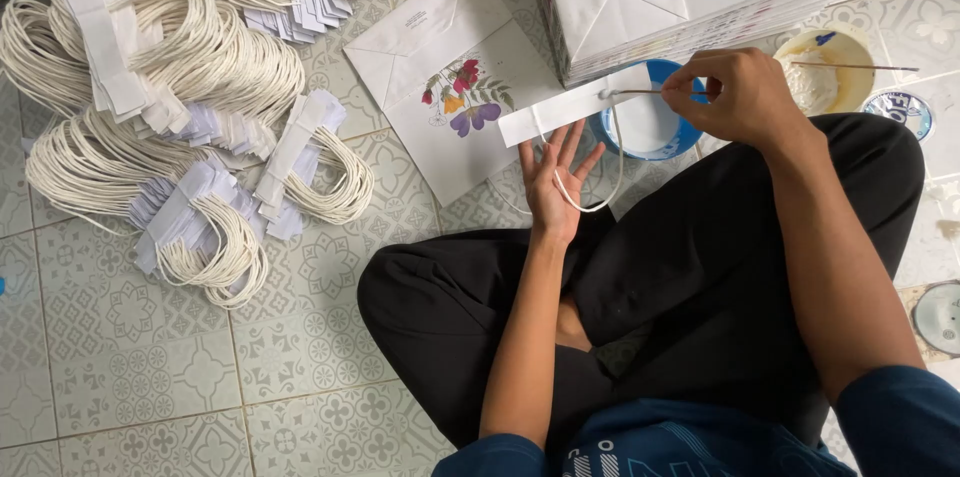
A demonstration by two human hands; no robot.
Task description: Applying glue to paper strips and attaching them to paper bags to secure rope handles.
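We hold the paper strip w/ cord loop [565, 109] on our spread left hand [553, 182] above the lap, right hand [735, 97] pinching a thin stick [650, 91]; it seems light, floppy, best gripped at strip ends.

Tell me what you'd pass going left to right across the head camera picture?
Pile of rope handles → flowered paper bag → left hand → blue bowl → right hand → yellow bowl.
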